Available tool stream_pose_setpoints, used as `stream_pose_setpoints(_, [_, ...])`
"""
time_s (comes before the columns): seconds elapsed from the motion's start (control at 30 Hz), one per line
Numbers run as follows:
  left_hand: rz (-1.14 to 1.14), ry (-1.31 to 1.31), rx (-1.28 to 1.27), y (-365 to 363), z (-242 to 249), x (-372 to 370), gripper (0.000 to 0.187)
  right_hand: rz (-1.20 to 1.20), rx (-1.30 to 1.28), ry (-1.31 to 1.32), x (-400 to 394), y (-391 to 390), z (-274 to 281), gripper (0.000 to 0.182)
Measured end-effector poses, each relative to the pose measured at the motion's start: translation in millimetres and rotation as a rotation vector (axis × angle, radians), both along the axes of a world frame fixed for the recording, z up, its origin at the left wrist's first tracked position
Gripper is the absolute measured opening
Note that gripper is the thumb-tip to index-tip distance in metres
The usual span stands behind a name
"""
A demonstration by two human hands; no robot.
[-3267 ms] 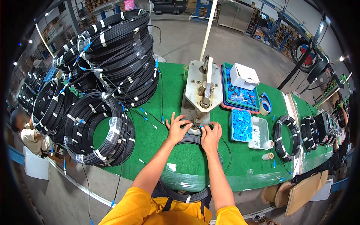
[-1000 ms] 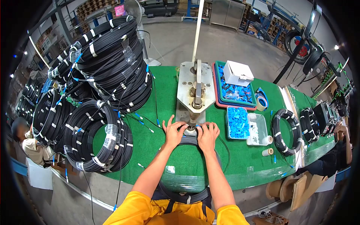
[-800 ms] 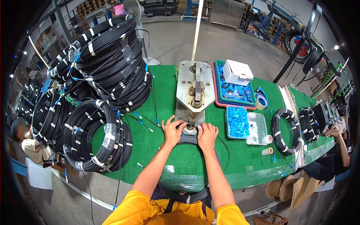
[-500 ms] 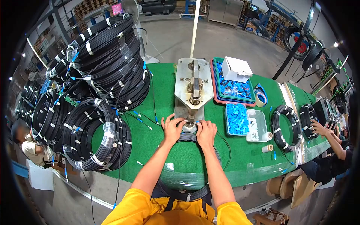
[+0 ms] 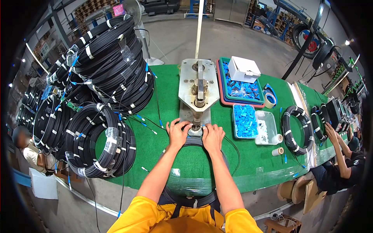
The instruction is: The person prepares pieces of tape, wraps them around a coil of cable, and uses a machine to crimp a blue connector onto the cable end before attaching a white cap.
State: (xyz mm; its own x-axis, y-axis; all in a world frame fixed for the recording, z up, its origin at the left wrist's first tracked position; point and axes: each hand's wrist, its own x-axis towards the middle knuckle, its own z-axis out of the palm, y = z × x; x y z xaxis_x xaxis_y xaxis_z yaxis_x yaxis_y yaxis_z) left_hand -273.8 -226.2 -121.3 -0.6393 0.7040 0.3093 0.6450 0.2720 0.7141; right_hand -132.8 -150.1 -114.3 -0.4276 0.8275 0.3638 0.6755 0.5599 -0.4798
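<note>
A metal press (image 5: 198, 87) stands on the green mat, its round tip over a small base (image 5: 196, 131). At the left of that base is my left hand (image 5: 178, 133), thumb and fingers pinched on something too small to make out. On the other side my right hand (image 5: 213, 136) is also closed near the tip, a bit of blue showing by its fingertips. A black cable coil (image 5: 193, 141) lies below the base, between and under my forearms, and reaches over the table's front edge.
Tall stacks of black cable coils (image 5: 112, 66) fill the left side. Right of the press are a tub of blue parts (image 5: 245, 121), a tub of white parts (image 5: 265, 128), a white box (image 5: 244, 70), tape (image 5: 269, 100) and another coil (image 5: 297, 130). A co-worker (image 5: 342, 163) sits far right.
My hands stay at the base of the press with hardly any movement. The co-worker's hands at the far right have moved off the smaller coil, toward the equipment beside it. The view has shifted slightly.
</note>
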Motion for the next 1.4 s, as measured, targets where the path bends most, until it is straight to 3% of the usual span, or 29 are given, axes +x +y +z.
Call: stream_pose_setpoints(1.4, [0.009, 0.070, -0.014, 0.2, 1.7, 1.1, 0.017, -0.014, -0.072, 0.020, 0.2, 0.4, 4.3, 0.024])
